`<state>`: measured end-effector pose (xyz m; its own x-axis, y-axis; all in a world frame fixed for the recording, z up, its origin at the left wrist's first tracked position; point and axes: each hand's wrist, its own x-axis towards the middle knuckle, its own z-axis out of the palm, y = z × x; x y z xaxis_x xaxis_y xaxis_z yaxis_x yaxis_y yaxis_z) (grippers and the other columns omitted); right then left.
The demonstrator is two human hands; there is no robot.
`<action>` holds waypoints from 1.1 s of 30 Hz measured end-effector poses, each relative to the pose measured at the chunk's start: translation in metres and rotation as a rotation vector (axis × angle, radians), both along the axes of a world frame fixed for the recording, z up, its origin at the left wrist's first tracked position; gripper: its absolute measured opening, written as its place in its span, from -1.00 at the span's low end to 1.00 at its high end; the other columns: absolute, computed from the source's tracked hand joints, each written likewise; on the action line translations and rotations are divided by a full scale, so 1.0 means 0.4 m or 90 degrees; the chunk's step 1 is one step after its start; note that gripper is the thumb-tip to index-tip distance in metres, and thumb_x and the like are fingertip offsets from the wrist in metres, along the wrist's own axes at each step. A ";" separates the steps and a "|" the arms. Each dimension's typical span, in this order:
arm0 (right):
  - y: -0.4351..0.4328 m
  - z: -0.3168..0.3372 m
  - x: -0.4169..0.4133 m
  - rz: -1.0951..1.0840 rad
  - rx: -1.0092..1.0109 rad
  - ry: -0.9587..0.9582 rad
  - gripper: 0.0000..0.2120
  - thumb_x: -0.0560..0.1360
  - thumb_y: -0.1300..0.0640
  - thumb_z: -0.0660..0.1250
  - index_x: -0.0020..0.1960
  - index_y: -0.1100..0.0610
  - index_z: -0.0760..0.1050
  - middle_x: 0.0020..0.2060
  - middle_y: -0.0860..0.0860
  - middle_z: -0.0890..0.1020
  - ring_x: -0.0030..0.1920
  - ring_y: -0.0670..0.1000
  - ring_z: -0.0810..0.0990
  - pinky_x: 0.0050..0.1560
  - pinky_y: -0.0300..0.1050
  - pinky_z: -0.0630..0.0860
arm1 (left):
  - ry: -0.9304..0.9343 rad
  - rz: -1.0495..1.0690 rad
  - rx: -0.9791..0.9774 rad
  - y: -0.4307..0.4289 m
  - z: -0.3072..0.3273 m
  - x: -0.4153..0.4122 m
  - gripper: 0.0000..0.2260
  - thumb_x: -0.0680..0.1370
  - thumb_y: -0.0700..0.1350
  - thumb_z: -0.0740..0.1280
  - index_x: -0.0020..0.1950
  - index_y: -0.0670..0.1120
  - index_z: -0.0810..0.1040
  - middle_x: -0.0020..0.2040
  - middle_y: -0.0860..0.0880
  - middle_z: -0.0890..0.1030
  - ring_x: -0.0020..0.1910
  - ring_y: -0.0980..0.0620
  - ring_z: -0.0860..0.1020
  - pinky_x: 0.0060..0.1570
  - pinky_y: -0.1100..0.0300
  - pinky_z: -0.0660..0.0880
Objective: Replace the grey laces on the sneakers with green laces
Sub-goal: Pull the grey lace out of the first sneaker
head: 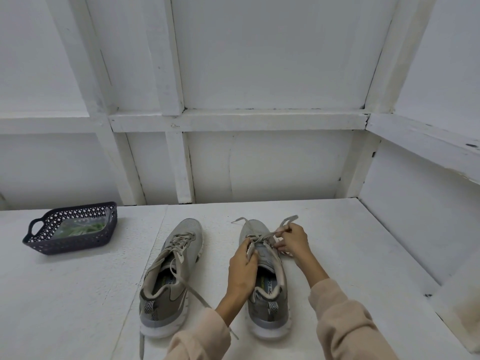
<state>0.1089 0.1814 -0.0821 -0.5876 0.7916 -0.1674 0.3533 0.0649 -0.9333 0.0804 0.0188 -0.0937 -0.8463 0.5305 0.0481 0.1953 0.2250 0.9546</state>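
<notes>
On the white surface (337,255), the left hand (242,266) clasps the sneaker (267,315) on the right at its tongue while the right hand (292,240) pinches its grey lace (288,220). I'd judge the lace limp and light, best drawn close to the eyelets, which hide under both hands. The green laces (85,227) in the basket (52,244) look blurred.

Two bare hands, left (242,268) and right (293,241), pale pink long sleeves (348,331) with loose soft cuffs

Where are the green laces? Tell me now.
In the head view, the green laces lie inside the dark basket on the left of the table, well left of the left sneaker.
</notes>
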 end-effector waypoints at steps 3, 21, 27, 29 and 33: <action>-0.007 -0.001 0.008 0.082 0.045 -0.027 -0.88 0.46 0.34 0.40 -0.20 0.20 0.52 -0.30 0.07 0.60 -0.33 -0.03 0.52 -0.29 -0.13 0.49 | 0.010 -0.001 0.007 -0.002 0.006 0.004 -0.65 0.63 -0.20 0.21 0.43 -0.07 0.42 0.28 0.09 0.49 0.26 0.12 0.45 0.28 0.27 0.33; -0.011 -0.007 -0.002 0.051 0.107 -0.062 -0.91 0.49 0.32 0.30 -0.19 0.25 0.55 -0.28 0.14 0.61 -0.33 0.05 0.52 -0.25 -0.07 0.44 | 0.022 -0.004 0.017 -0.005 0.018 0.010 -0.68 0.62 -0.24 0.21 0.37 -0.06 0.46 0.15 0.15 0.49 0.15 0.15 0.45 0.11 0.32 0.31; -0.017 -0.014 0.008 0.031 0.075 -0.006 -0.87 0.53 0.22 0.36 -0.19 0.22 0.54 -0.27 0.13 0.64 -0.30 0.04 0.56 -0.19 -0.02 0.53 | 0.020 -0.002 0.022 -0.006 0.022 0.013 -0.68 0.63 -0.23 0.20 0.38 -0.08 0.45 0.16 0.11 0.49 0.13 0.15 0.44 0.12 0.30 0.33; -0.018 -0.012 0.012 0.096 0.125 -0.038 -0.87 0.43 0.20 0.48 -0.18 0.27 0.63 -0.27 0.10 0.64 -0.26 0.02 0.56 -0.14 -0.03 0.52 | 0.022 -0.005 0.022 -0.007 0.023 0.013 -0.69 0.63 -0.24 0.20 0.37 -0.08 0.45 0.14 0.13 0.48 0.12 0.15 0.45 0.10 0.32 0.33; -0.023 -0.007 0.004 0.031 0.096 -0.019 -0.92 0.52 0.24 0.32 -0.10 0.23 0.58 -0.24 0.09 0.66 -0.26 0.06 0.61 -0.13 0.01 0.56 | 0.018 -0.008 0.015 -0.006 0.020 0.011 -0.67 0.63 -0.23 0.20 0.40 -0.07 0.43 0.18 0.14 0.47 0.18 0.15 0.44 0.14 0.34 0.31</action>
<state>0.1103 0.1721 -0.0850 -0.6219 0.7803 -0.0662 0.3740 0.2217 -0.9006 0.0847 0.0162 -0.0858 -0.8377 0.5396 0.0843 0.2249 0.2002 0.9536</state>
